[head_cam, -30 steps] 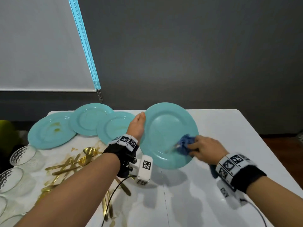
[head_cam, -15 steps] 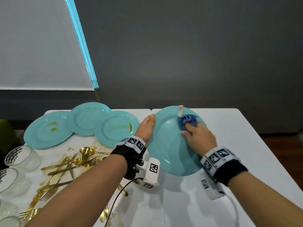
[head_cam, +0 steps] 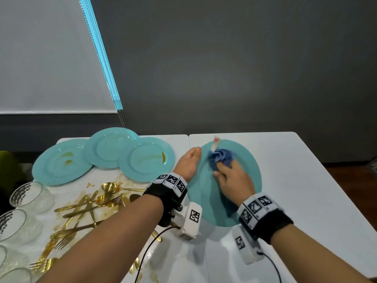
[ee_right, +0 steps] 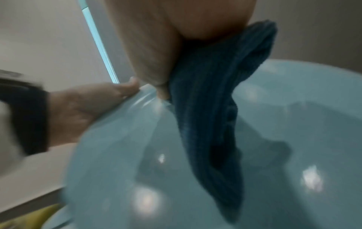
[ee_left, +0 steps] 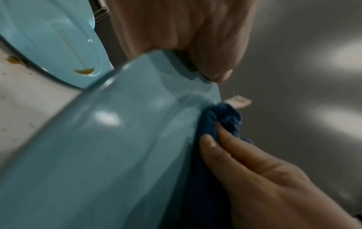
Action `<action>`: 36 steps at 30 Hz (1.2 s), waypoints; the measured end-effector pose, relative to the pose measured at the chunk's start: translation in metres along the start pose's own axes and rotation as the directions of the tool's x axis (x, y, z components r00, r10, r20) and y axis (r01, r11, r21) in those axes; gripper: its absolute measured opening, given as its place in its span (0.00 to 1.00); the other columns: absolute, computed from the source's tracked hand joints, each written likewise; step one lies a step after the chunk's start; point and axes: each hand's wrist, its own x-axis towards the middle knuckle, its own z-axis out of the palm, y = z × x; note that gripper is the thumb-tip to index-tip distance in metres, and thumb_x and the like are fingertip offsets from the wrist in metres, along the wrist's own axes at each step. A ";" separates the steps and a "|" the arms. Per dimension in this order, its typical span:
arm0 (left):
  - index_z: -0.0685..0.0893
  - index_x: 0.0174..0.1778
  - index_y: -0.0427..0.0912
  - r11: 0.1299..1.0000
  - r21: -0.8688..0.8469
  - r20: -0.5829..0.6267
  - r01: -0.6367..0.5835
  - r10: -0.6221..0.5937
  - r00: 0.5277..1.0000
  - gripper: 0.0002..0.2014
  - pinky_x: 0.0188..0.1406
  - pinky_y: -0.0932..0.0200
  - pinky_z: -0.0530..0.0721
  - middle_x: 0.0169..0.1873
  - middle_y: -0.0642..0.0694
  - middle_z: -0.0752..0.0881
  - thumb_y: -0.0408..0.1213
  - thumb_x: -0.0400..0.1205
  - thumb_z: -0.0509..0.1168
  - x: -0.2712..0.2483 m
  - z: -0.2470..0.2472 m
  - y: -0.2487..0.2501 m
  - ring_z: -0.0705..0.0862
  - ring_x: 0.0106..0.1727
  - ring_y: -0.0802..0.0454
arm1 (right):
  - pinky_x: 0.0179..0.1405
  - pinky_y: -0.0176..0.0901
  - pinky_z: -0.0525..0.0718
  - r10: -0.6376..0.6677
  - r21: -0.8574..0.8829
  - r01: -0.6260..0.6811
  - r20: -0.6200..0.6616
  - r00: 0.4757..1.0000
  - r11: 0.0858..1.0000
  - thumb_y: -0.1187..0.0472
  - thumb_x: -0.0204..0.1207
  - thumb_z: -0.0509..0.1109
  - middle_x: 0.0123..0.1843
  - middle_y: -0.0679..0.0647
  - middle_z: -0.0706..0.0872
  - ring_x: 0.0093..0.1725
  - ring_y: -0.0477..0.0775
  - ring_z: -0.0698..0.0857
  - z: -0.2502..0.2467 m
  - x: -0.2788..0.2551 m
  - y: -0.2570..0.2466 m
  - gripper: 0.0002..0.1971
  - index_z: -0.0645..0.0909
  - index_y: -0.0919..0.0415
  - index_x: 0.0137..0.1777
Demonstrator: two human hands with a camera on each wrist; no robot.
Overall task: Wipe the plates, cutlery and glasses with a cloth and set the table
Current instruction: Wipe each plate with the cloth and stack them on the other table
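Observation:
A turquoise plate (head_cam: 247, 172) (ee_left: 98, 155) (ee_right: 293, 139) is held tilted above the white table (head_cam: 306, 180). My left hand (head_cam: 188, 163) (ee_left: 195, 38) (ee_right: 94, 105) grips its left rim, thumb on the face. My right hand (head_cam: 232, 178) (ee_left: 264, 170) (ee_right: 166, 46) holds a bunched blue cloth (head_cam: 221, 158) (ee_left: 227, 119) (ee_right: 215, 108) and presses it on the plate's upper face. A white label sticks out of the cloth.
Three more turquoise plates (head_cam: 106, 156) with brown smears overlap at the back left. Gold cutlery (head_cam: 87, 209) lies scattered on a stained patch. Several clear glasses (head_cam: 26, 194) stand along the left edge. The table's right half is bare white.
My right hand moved the cloth from the plate's lower middle up to its top edge, then slightly left. The plate tipped flatter and shifted right with my left hand.

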 end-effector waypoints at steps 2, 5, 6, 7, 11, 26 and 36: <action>0.77 0.46 0.47 1.000 0.008 -0.021 0.002 -0.002 1.000 0.12 0.63 0.55 0.74 0.45 0.46 0.82 0.44 0.88 0.51 -0.001 -0.003 -0.003 0.79 0.48 0.51 | 0.52 0.50 0.79 -0.175 0.000 0.177 0.175 0.969 0.984 0.43 0.78 0.54 0.63 0.60 0.77 0.57 0.65 0.81 0.012 -0.019 -0.006 0.22 0.80 0.45 0.67; 0.80 0.53 0.47 1.000 -0.009 -0.039 0.006 -0.006 0.999 0.14 0.71 0.43 0.75 0.55 0.43 0.85 0.47 0.88 0.51 0.000 -0.015 -0.011 0.82 0.59 0.47 | 0.55 0.44 0.77 -0.238 -0.117 0.327 0.470 0.850 0.938 0.45 0.77 0.56 0.66 0.55 0.77 0.63 0.60 0.79 0.004 -0.037 0.016 0.19 0.81 0.41 0.64; 0.80 0.53 0.45 1.000 0.001 -0.040 0.000 0.000 0.999 0.15 0.70 0.42 0.75 0.54 0.44 0.85 0.48 0.88 0.50 0.000 -0.019 -0.012 0.82 0.58 0.48 | 0.56 0.42 0.77 -0.177 -0.195 0.310 0.500 0.847 0.931 0.48 0.78 0.59 0.67 0.51 0.77 0.65 0.58 0.79 -0.004 -0.035 0.028 0.17 0.81 0.39 0.63; 0.80 0.52 0.44 1.000 0.018 -0.034 -0.006 0.006 0.999 0.16 0.69 0.41 0.75 0.51 0.44 0.84 0.47 0.88 0.50 0.000 -0.021 -0.011 0.81 0.54 0.49 | 0.56 0.41 0.78 -0.100 -0.266 0.252 0.478 0.873 0.931 0.52 0.79 0.60 0.67 0.50 0.78 0.64 0.56 0.80 -0.014 -0.031 0.040 0.16 0.82 0.39 0.62; 0.80 0.44 0.51 1.000 0.009 0.010 -0.030 0.030 1.000 0.16 0.66 0.41 0.78 0.48 0.45 0.84 0.53 0.86 0.51 -0.007 -0.009 -0.003 0.82 0.51 0.48 | 0.58 0.49 0.79 0.134 -0.219 -0.118 0.057 0.989 0.969 0.54 0.81 0.59 0.65 0.60 0.78 0.62 0.64 0.81 -0.030 0.000 0.050 0.16 0.80 0.45 0.65; 0.83 0.44 0.60 0.997 -0.060 0.022 0.049 -0.048 0.999 0.22 0.67 0.35 0.77 0.56 0.41 0.86 0.70 0.72 0.53 -0.017 -0.011 -0.014 0.83 0.61 0.40 | 0.62 0.51 0.76 0.264 -0.095 -0.263 0.001 0.964 0.960 0.54 0.82 0.58 0.71 0.60 0.72 0.65 0.66 0.77 -0.032 -0.015 0.058 0.21 0.70 0.44 0.75; 0.79 0.44 0.49 0.996 -0.082 0.062 0.025 -0.020 0.998 0.15 0.61 0.42 0.79 0.46 0.43 0.83 0.49 0.88 0.49 -0.029 -0.001 -0.012 0.80 0.49 0.48 | 0.62 0.55 0.76 0.279 0.061 -0.277 -0.033 0.960 0.959 0.56 0.84 0.55 0.74 0.62 0.67 0.67 0.69 0.75 -0.017 0.004 0.029 0.25 0.59 0.44 0.81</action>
